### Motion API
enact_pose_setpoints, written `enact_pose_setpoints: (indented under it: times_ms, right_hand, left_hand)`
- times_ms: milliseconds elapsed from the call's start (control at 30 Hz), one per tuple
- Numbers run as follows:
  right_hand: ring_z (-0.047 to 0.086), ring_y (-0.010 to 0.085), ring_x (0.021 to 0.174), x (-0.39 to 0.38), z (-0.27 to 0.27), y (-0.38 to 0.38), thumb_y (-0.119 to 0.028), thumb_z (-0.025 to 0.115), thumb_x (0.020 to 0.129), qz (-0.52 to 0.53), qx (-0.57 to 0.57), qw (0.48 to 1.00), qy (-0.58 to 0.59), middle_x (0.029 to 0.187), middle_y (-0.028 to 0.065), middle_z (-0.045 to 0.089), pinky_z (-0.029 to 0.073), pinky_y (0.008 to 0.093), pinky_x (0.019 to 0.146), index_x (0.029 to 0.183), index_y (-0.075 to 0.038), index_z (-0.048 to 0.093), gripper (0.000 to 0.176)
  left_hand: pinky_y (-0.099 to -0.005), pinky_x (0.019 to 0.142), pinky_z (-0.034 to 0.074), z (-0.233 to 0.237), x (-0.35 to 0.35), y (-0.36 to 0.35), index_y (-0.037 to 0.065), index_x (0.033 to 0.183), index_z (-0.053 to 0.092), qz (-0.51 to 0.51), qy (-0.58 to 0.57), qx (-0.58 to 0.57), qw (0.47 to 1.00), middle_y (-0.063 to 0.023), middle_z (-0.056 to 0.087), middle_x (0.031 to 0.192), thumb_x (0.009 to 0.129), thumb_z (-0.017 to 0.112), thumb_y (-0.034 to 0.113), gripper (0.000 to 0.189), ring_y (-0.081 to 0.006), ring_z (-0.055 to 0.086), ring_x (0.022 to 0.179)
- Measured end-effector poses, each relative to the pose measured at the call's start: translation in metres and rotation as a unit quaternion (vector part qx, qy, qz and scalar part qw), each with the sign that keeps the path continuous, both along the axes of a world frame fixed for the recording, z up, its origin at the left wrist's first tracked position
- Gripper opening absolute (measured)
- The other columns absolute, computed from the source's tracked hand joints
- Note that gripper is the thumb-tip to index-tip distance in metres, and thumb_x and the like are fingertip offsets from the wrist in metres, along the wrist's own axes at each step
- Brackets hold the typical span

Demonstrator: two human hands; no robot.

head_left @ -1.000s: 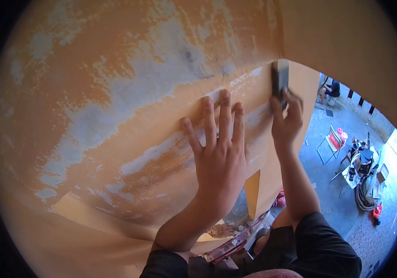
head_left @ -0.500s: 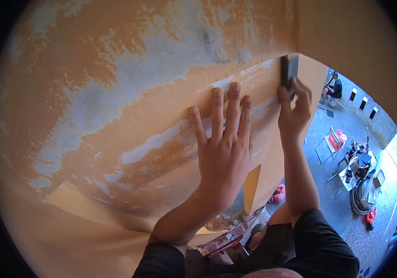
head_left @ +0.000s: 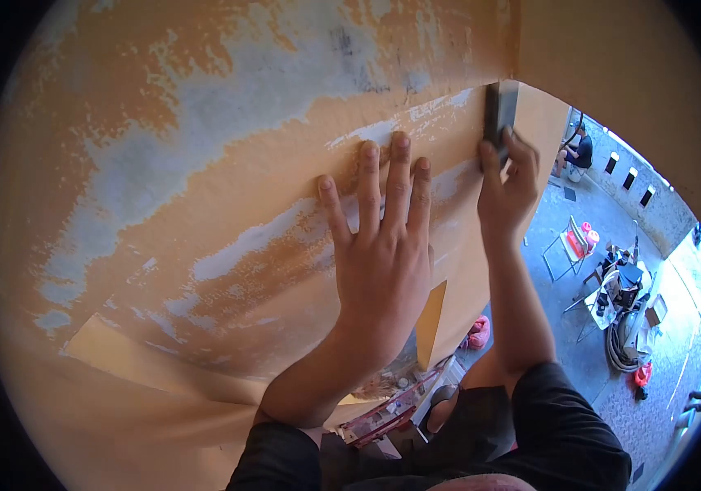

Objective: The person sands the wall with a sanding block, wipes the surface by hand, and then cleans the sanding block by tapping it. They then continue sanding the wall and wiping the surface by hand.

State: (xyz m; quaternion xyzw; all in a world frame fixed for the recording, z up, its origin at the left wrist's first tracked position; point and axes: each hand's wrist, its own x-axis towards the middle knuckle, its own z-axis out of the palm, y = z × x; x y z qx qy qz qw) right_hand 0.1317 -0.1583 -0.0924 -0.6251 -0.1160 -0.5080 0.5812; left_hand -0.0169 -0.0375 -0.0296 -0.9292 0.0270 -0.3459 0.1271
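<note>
My left hand (head_left: 385,254) lies flat against the orange wall (head_left: 277,176), fingers spread and pointing up. Pale grey-white patches show through the orange around it. My right hand (head_left: 510,184) grips a dark, narrow sanding block (head_left: 499,119) between thumb and fingers. The block is upright against the wall near its right-hand edge, just below the corner under the overhang. Its face towards the wall is hidden.
Below my arms is a reddish ladder-like frame (head_left: 391,409). On the ground at right are a folding chair (head_left: 565,250) with pink items, a cluttered table (head_left: 612,295) and coiled hose (head_left: 619,350). Another person (head_left: 581,151) sits farther back. An overhang (head_left: 628,90) juts out at upper right.
The whole view has shifted slightly, so wall and hands appear a little farther left and higher. My left hand stays flat on the wall, and my right still grips the sanding block near the edge.
</note>
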Motion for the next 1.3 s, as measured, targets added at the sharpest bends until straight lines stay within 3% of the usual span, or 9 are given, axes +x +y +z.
enact_pose_setpoints:
  times_ms: [167,500,900,967,1067,1100,1133,1233,1300]
  right_hand:
    - [0.06,0.0214,0.1,0.017,0.01,0.003,-0.011,0.077,0.083,0.012,0.032,0.996,-0.077,0.112,0.0119,0.066,0.045,0.0296,0.081,0.109,-0.003,0.069,0.029]
    - [0.06,0.0187,0.097,0.0,0.019,-0.005,-0.015,0.078,0.083,0.012,0.008,1.0,0.001,0.111,0.011,0.066,0.043,0.0302,0.075,0.109,-0.004,0.069,0.03]
    - [0.059,0.0186,0.095,0.004,-0.011,-0.001,-0.016,0.078,0.083,0.01,-0.038,0.999,-0.007,0.112,0.0096,0.066,0.042,0.0305,0.077,0.11,-0.005,0.069,0.031]
    - [0.06,0.019,0.097,0.0,0.024,-0.001,-0.016,0.079,0.082,0.021,0.021,1.0,0.0,0.111,0.0111,0.066,0.042,0.0302,0.077,0.109,-0.005,0.069,0.031]
    - [0.059,0.0174,0.095,0.003,-0.021,-0.002,-0.016,0.078,0.082,-0.01,-0.021,1.0,-0.01,0.111,0.01,0.066,0.041,0.0292,0.076,0.108,-0.004,0.069,0.03]
    - [0.058,0.0169,0.094,-0.001,-0.019,0.0,-0.016,0.078,0.083,-0.01,-0.042,0.999,-0.014,0.111,0.0094,0.066,0.041,0.029,0.075,0.108,-0.004,0.068,0.029]
    - [0.059,0.0176,0.094,0.001,-0.015,-0.002,-0.016,0.077,0.084,-0.017,-0.052,0.998,-0.019,0.111,0.0093,0.067,0.041,0.0288,0.075,0.109,-0.004,0.068,0.029]
    - [0.06,0.019,0.096,0.008,0.018,-0.003,-0.015,0.078,0.083,0.005,0.012,1.0,-0.021,0.111,0.0102,0.067,0.042,0.0286,0.076,0.109,-0.004,0.068,0.03]
    - [0.061,0.0193,0.098,0.009,-0.011,-0.004,-0.015,0.078,0.083,-0.024,-0.027,0.999,-0.022,0.111,0.0102,0.067,0.042,0.0289,0.076,0.109,-0.005,0.068,0.03]
  left_hand:
    - [-0.0663,0.116,0.006,0.001,0.001,0.001,0.015,0.146,0.046,0.005,-0.012,0.019,1.0,-0.0116,0.023,0.161,0.081,0.065,0.022,0.069,-0.0359,0.016,0.15]
    - [-0.0663,0.116,0.005,-0.001,0.001,0.0,0.014,0.146,0.046,-0.007,0.002,0.007,1.0,-0.0112,0.023,0.162,0.082,0.063,0.016,0.067,-0.0364,0.015,0.15]
    - [-0.0669,0.116,0.003,0.0,-0.001,0.005,0.017,0.149,0.042,-0.022,0.023,-0.014,0.999,-0.0109,0.02,0.162,0.077,0.075,0.04,0.083,-0.0372,0.014,0.15]
    - [-0.0668,0.116,0.003,-0.003,0.001,0.005,0.018,0.149,0.042,-0.024,0.02,-0.013,0.999,-0.0108,0.02,0.162,0.077,0.076,0.04,0.082,-0.0368,0.014,0.15]
    - [-0.0668,0.116,0.004,0.0,-0.001,0.005,0.018,0.148,0.043,-0.025,0.018,-0.018,0.999,-0.0105,0.021,0.162,0.077,0.076,0.04,0.082,-0.0366,0.014,0.15]
    - [-0.0667,0.116,0.004,0.0,-0.001,0.005,0.018,0.148,0.043,-0.022,0.023,-0.02,0.999,-0.0104,0.021,0.162,0.077,0.076,0.04,0.081,-0.0369,0.014,0.149]
    - [-0.0619,0.118,0.011,-0.001,0.0,0.005,0.018,0.139,0.055,-0.029,-0.021,-0.021,0.999,-0.0068,0.034,0.158,0.076,0.072,0.036,0.068,-0.0287,0.025,0.147]
    - [-0.0622,0.118,0.011,-0.003,0.002,0.004,0.018,0.139,0.055,-0.025,-0.027,-0.018,0.999,-0.0069,0.033,0.158,0.075,0.072,0.036,0.068,-0.0289,0.025,0.147]
    - [-0.0623,0.118,0.011,-0.002,0.0,0.004,0.018,0.14,0.055,-0.031,-0.024,-0.032,0.999,-0.0073,0.033,0.158,0.075,0.072,0.037,0.07,-0.0292,0.024,0.148]
